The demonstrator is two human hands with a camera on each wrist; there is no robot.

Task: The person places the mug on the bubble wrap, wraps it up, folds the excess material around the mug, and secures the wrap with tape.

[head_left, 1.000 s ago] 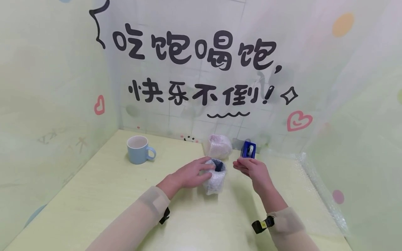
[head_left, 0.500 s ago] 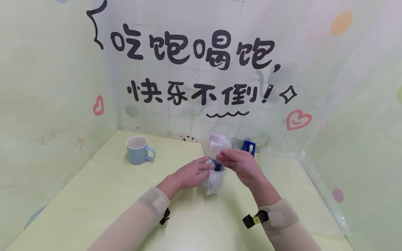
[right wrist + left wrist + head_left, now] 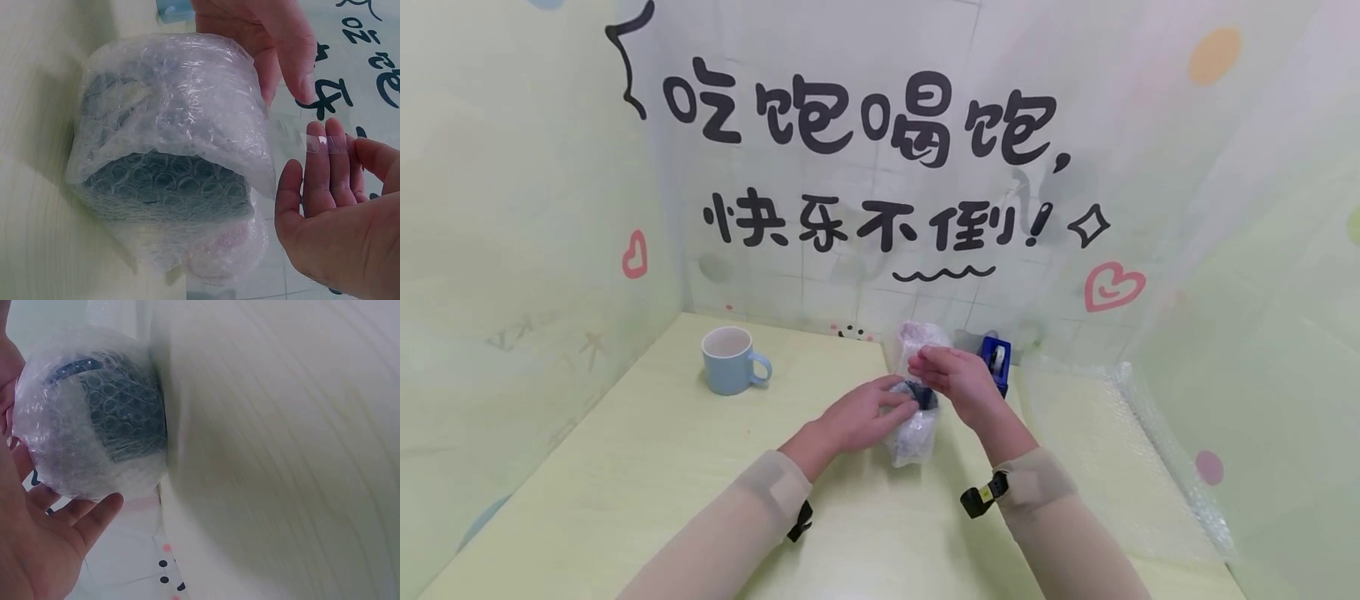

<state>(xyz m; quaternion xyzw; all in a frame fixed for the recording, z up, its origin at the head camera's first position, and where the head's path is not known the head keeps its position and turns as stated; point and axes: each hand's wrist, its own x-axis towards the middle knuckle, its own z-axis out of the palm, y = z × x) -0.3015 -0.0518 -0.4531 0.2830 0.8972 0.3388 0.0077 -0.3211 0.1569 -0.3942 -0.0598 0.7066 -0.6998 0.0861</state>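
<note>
A dark blue cup in bubble wrap (image 3: 913, 442) stands on the table in front of me. My left hand (image 3: 861, 414) holds it from the left with bent fingers; the left wrist view shows fingertips (image 3: 111, 505) against the wrap. Above the cup's far right side is my right hand (image 3: 961, 385). A short strip of clear tape (image 3: 326, 144) lies across its fingers in the right wrist view, with the thumb and fingers pinching one end. The tape's other end reaches toward the wrap; whether it touches I cannot tell.
Behind the cup sits another bubble-wrapped bundle (image 3: 916, 335), partly covered by my right hand. A blue tape dispenser (image 3: 996, 358) stands by the back wall. At left is a light blue mug (image 3: 727, 362). A bubble wrap sheet (image 3: 1105, 467) covers the right side of the table.
My right hand has moved left from beside the tape dispenser to above the wrapped cup. My left hand has stayed on the cup, its fingers shifting slightly.
</note>
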